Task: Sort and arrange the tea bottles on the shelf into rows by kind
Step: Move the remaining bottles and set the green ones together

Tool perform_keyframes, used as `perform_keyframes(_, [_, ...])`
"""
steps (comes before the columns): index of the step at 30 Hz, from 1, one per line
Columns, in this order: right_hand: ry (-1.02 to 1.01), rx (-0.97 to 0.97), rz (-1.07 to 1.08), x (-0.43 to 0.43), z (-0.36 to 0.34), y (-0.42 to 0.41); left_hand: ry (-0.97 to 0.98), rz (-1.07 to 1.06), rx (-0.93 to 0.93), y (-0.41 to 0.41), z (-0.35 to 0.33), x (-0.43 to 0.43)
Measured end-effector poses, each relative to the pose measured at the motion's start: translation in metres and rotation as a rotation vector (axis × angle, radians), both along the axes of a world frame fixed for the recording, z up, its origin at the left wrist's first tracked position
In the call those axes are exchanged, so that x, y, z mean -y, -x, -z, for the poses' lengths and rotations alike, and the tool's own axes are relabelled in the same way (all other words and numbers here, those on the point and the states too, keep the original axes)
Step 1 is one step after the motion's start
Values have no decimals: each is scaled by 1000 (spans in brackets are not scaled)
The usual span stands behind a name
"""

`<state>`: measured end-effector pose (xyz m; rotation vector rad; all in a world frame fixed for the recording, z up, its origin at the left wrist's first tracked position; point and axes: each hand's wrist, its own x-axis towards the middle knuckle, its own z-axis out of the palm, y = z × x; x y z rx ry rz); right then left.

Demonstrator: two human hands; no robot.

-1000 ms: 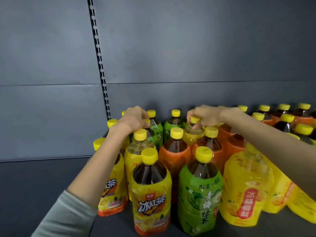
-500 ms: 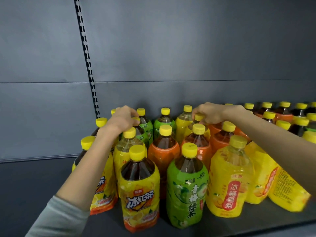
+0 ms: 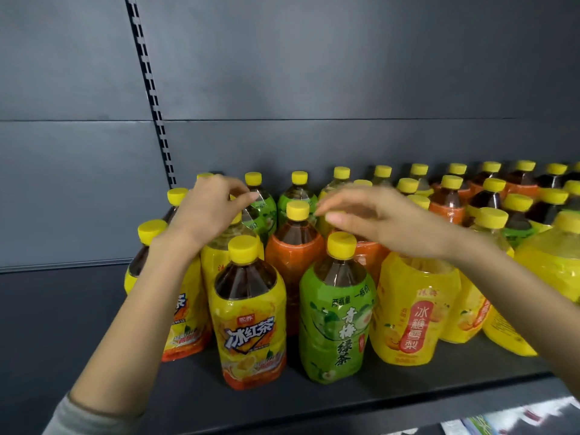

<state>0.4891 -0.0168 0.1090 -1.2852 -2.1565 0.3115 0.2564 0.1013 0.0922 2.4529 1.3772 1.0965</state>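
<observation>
Left grip (image 3: 204,215): fingers curled round the hidden cap of a green-label bottle (image 3: 259,215) in the second row from the back.
Right grip: the right grip (image 3: 392,224) is loose and spread, blurred, holding nothing, hovering above the caps mid-cluster.
Tea bottles (image 3: 448,196): yellow-capped, upright, crowded on the dark shelf (image 3: 78,324), kinds mixed.
Front left label: iced tea bottle (image 3: 248,334), yellow wrap, reads "冰红茶"; the small red brand tag is too blurred to read.
Front middle label: green tea bottle (image 3: 339,324), just beside it, reads "青梅绿茶" under "两瓶量 一瓶价".
Front right label: pear drink bottle (image 3: 414,318), yellow wrap, reads "冰糖雪梨" on a red oval.
Behind them: orange-wrap bottle (image 3: 295,255), writing hidden.
</observation>
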Motion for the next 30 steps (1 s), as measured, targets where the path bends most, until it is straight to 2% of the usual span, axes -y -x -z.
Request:
perform_keyframes(3, [150, -49, -44, 15, 18, 3, 66, 136, -25, 9, -1, 11])
perform_keyframes(5, [216, -188, -61, 18, 29, 3, 159, 200, -35, 18, -3, 13])
perform_keyframes(8, [201, -422, -66, 18, 47, 6, 329, 297, 64, 29, -5, 12])
perform_keyframes(11, [215, -572, -62, 18, 57, 6, 388, 358, 113, 30, -5, 12])
perform_keyframes(14, [226, -533, -70, 19, 61, 6, 405, 355, 154, 27, -4, 13])
perform_keyframes(23, [96, -567, 22, 21, 60, 15, 428, 343, 210, 27, -1, 12])
perform_keyframes(30, [-10, -626, -14, 30, 17, 15, 433, 348, 195, 29, -2, 12])
